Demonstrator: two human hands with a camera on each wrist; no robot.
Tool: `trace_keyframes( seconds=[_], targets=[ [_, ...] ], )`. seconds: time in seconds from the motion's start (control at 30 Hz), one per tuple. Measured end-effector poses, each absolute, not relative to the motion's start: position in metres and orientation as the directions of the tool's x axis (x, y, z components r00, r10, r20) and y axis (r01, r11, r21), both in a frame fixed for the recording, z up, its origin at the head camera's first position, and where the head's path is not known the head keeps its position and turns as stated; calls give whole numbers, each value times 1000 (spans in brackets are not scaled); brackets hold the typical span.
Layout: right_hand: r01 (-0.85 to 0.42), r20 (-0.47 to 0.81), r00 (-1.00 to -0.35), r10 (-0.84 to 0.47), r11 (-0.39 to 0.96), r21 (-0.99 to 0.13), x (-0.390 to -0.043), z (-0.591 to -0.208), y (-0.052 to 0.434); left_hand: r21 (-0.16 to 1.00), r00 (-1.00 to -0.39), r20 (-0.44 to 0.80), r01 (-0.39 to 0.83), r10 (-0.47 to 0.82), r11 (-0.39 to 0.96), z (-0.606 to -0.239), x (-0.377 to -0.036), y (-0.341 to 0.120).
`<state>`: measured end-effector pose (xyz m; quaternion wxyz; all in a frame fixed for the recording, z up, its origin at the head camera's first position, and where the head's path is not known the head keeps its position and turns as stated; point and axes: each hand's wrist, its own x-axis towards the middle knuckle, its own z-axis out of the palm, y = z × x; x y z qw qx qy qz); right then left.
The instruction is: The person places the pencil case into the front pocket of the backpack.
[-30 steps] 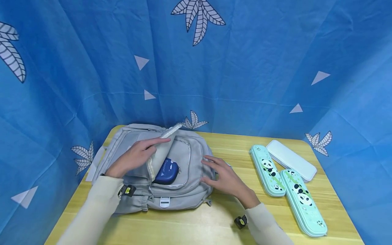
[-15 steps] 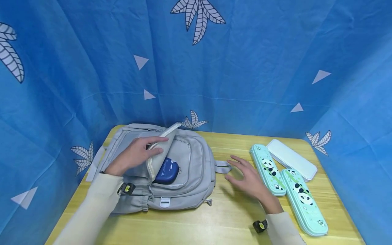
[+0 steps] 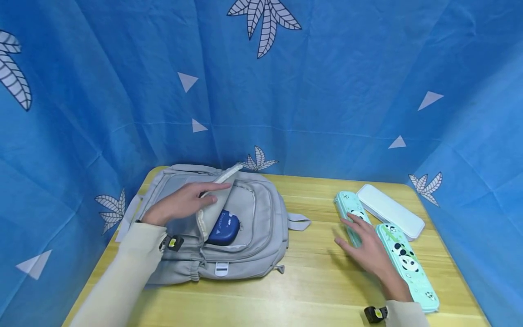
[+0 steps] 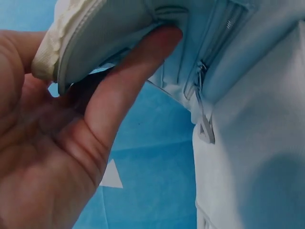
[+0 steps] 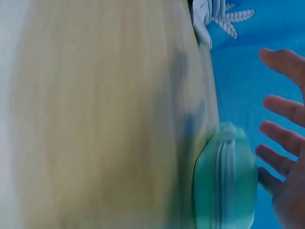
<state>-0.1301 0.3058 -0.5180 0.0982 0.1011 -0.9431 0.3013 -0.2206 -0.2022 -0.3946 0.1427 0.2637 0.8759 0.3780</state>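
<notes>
A blue cloth backdrop [image 3: 327,91] printed with white leaves and triangles is hanging around a pale wooden table [image 3: 286,290]. A grey backpack [image 3: 253,236] is lying flat on the left half of the table, with its front pocket standing open.

Your left hand [image 3: 180,204] is pinching the pocket flap [image 3: 214,200] between thumb and fingers and holding it lifted back; the left wrist view is showing the thumb pressing under the flap's padded edge [image 4: 95,33]. A dark blue case [image 3: 222,229] is sitting inside the open pocket, partly covered by the flap.

Your right hand [image 3: 369,250] is hovering with fingers spread and relaxed, gripping nothing, over the near end of the left panda pencil case [image 3: 349,211] at the right of the table. The right wrist view is showing the fingertips [image 5: 274,162] just beside the case's mint zipped edge [image 5: 224,186]; whether they are touching it I cannot tell.

A second panda pencil case [image 3: 408,265] is lying just right of your right hand, nearer you. A white case [image 3: 390,211] is lying at the far right, just beside both.
</notes>
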Motion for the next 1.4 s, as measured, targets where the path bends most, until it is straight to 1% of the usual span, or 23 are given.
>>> trace_keyframes(
  seconds=[0.07,0.17,0.3,0.47,0.73,1.0,1.17,1.4],
  targets=[
    [-243,261,-959,-113,803,-544,-129,-522,312,721,-827,-42,364,561,590,-394,-221,-200],
    [-197,254,-965,-64,816,-544,-127,-525,321,695,-853,-28,358,522,623,-395,-222,-197],
    [-125,227,-974,-1,837,-533,-123,-526,329,692,-884,-25,322,467,646,-397,-221,-195],
    [-94,220,-975,22,857,-506,-120,-530,335,698,-899,-24,298,437,651,-398,-220,-196],
    [-86,217,-976,16,889,-451,-118,-539,337,700,-903,-17,296,429,650,-397,-218,-199],
    [-79,257,-966,23,922,-379,-120,-542,337,714,-903,-19,289,430,638,-398,-218,-202],
    [-81,277,-960,29,923,-375,-120,-542,336,711,-901,-12,297,433,638,-398,-217,-203],
    [-75,288,-957,48,913,-402,-121,-543,336,708,-902,-2,304,432,638,-398,-216,-203]
  ],
)
